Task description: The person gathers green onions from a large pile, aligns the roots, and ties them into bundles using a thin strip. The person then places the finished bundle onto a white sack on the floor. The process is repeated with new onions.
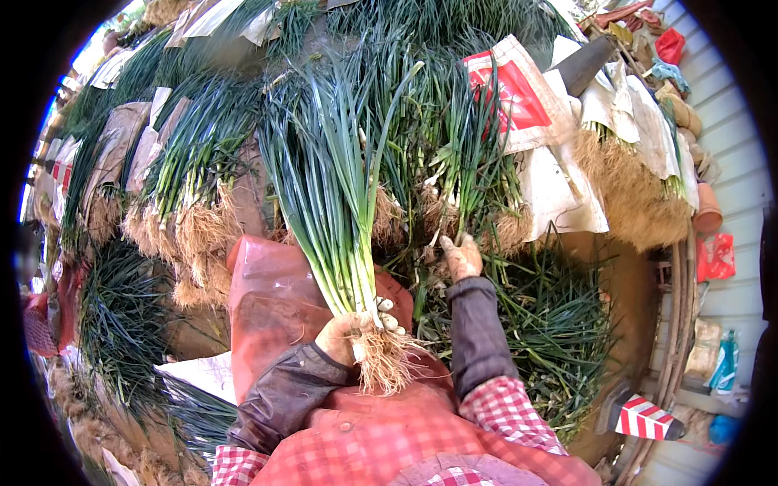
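In a gloved grip, my left hand (pixel 343 337) holds a bunch of long green onions (pixel 340 243) by their pale lower stems. The leaves point away from me, and the tangled roots (pixel 389 361) hang below the hand over my lap. My right hand (pixel 464 260) reaches forward to the root end of loose green onions (pixel 453 176) on the pile. Its thumb and fingertips touch the base of the stalks; whether they have closed on one is unclear. A red plastic apron (pixel 267 273) covers my lap.
Trimmed leaves (pixel 547 328) lie heaped at my right. Rooted bundles (pixel 194 200) stand at the left, and more (pixel 632 182) at the right under white sacking (pixel 559 188). A red-and-white striped cone (pixel 647 419) lies beside wooden poles (pixel 678 316). More leaves (pixel 124 328) lie left.
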Motion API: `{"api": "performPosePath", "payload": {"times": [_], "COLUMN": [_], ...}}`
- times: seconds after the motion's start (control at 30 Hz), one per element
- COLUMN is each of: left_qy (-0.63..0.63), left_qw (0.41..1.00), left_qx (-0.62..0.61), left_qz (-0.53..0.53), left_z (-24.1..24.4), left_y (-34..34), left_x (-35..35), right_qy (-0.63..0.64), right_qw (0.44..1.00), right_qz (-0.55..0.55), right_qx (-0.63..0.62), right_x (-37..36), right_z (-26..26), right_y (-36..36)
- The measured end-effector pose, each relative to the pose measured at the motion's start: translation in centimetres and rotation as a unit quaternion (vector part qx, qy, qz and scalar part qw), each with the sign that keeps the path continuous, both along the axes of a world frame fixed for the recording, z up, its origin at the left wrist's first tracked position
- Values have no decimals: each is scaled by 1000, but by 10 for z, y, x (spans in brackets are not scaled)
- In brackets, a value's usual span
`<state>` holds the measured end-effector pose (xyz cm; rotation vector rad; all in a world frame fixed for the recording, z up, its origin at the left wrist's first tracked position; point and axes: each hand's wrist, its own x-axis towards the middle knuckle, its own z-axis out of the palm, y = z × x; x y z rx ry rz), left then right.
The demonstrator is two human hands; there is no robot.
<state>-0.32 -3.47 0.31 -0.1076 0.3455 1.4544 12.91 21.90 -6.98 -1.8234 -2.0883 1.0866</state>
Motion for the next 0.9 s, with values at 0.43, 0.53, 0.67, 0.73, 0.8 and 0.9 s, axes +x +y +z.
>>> {"api": "performPosePath", "payload": {"times": [0.43,0.53,0.67,0.73,0.8,0.9], "left_qy": [-24,20,40,41,85,86], "left_qw": [1000,997,999,999,994,993], "left_qx": [-19,-68,-15,-22,-66,-80], "left_qz": [2,20,29,15,-5,32], "left_z": [-31,-28,-15,-19,-18,-19], "left_y": [11,15,17,15,19,16], "left_x": [1,8,3,6,10,16], "right_qy": [389,281,391,400,411,417], "right_qw": [835,952,890,835,867,892], "right_qz": [48,93,-66,-39,-3,-29], "right_qx": [-387,-77,-226,-376,-284,-171], "right_x": [3,5,12,-2,-11,-2], "right_z": [57,38,8,32,50,39], "right_y": [-108,-104,-74,-75,-88,-96]}}
